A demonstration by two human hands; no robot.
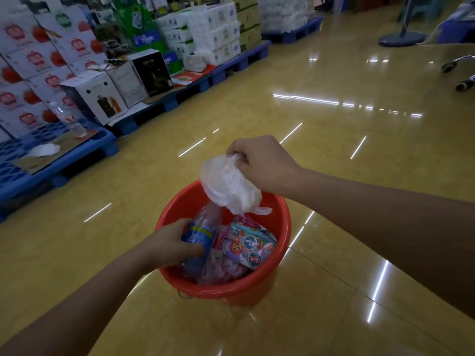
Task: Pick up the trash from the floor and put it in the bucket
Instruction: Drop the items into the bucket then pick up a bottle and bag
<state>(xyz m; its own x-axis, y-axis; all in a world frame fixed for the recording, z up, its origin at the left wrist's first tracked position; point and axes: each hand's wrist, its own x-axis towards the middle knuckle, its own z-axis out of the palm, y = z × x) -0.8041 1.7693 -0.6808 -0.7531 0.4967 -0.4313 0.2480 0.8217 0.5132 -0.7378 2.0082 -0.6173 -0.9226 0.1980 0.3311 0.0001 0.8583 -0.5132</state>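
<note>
A red bucket point(257, 286) stands on the yellow tiled floor in front of me. Inside lie a colourful snack wrapper point(250, 246) and pinkish plastic wrapping. My left hand point(171, 244) reaches over the bucket's left rim and grips a clear plastic bottle point(200, 233) with a blue label, which is partly inside the bucket. My right hand point(264, 165) hangs above the far rim and pinches a crumpled white plastic bag point(228, 187) that dangles into the bucket's mouth.
Blue pallets point(64, 160) with stacked cartons and tissue packs line the left side. A clear bottle point(70, 119) and a white crumpled piece point(43, 150) rest on the nearest pallet. A fan base point(403, 38) and chair wheels point(462, 83) stand at the far right.
</note>
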